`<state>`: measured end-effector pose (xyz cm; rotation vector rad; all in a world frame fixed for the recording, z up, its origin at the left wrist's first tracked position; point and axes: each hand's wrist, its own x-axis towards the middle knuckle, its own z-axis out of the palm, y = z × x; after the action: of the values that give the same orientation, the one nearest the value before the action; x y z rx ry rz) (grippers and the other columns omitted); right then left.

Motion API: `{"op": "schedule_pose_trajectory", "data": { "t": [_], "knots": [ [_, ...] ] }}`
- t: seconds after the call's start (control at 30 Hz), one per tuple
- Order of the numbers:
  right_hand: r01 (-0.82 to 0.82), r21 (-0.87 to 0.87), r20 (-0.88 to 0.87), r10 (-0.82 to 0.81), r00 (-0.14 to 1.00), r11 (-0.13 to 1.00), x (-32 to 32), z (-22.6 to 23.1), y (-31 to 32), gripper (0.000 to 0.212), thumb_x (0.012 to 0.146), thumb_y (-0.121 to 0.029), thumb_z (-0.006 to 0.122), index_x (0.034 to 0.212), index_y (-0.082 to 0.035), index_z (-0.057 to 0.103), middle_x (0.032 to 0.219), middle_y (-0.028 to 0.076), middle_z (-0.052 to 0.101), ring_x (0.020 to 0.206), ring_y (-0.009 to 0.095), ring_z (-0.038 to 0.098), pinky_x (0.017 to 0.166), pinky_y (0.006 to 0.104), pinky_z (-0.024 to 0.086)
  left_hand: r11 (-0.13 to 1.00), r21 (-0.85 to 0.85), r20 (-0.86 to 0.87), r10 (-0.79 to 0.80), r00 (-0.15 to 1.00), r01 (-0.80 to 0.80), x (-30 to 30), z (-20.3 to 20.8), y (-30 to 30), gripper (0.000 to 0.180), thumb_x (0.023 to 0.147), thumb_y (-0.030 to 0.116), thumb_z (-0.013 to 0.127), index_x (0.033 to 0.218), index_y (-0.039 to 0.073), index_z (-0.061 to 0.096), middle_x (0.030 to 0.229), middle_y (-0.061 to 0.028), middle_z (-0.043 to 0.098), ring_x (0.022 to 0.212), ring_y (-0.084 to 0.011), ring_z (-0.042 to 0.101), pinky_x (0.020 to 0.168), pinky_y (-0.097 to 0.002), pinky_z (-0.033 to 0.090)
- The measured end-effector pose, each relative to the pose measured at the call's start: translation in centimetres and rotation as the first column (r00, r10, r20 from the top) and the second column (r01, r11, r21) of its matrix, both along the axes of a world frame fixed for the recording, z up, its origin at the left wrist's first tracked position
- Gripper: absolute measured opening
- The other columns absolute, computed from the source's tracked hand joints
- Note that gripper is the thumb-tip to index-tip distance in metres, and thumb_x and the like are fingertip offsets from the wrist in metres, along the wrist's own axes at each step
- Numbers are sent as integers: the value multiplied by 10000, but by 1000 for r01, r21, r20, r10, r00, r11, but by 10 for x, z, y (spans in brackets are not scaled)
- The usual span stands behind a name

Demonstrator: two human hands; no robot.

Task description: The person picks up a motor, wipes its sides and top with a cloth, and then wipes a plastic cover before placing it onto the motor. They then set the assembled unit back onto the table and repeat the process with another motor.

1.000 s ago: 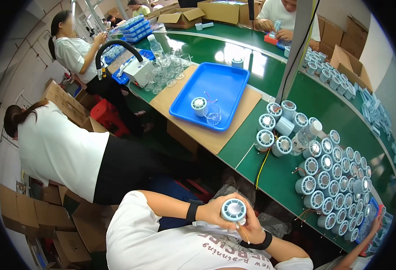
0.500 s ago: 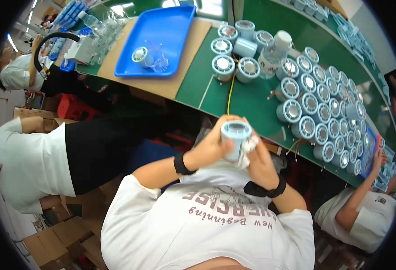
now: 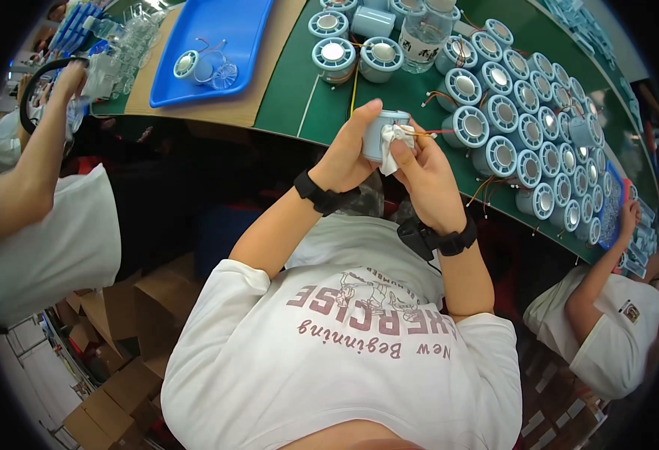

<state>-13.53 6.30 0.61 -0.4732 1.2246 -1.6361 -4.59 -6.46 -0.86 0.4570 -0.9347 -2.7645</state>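
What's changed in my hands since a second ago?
The blue part has tipped: its round end has turned from the camera, showing its side. The right hand holds a white cloth against it. Unchanged: the left hand grips the part; the tray holds its clear cup.

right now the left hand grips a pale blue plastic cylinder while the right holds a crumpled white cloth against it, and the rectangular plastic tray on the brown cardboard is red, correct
One fix: in the head view, the rectangular plastic tray on the brown cardboard is blue, not red. The left hand grips the pale blue cylinder, the right hand holding the white cloth against it.
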Motion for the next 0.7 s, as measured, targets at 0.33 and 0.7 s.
{"op": "schedule_pose_trajectory", "data": {
  "t": [0.33, 0.7],
  "knots": [
    [35, -31, -11, -35, 999, 999, 10, 7, -7, 527, 971, -164, 583, 1400, 45, 359, 1182, 46, 565, 1018, 75, 538, 893, 241, 455, 986, -99, -114, 119, 986, -131, -10, -21, -1, 515, 884, 492, 648, 1053, 8, 607, 942, -74, 662, 817, -148, 653, 696, -286, 537],
    [284, 39, -223, -269, 937, 958, 37, 7, -17, 330, 1001, -217, 531, 1218, 31, 510, 1058, 44, 604, 901, 89, 570, 785, 249, 482, 994, -107, -166, -19, 986, 1, -6, -18, -10, 418, 892, 384, 682, 1046, 4, 605, 964, -78, 674, 824, -125, 648, 690, -272, 531]
  ]
}}
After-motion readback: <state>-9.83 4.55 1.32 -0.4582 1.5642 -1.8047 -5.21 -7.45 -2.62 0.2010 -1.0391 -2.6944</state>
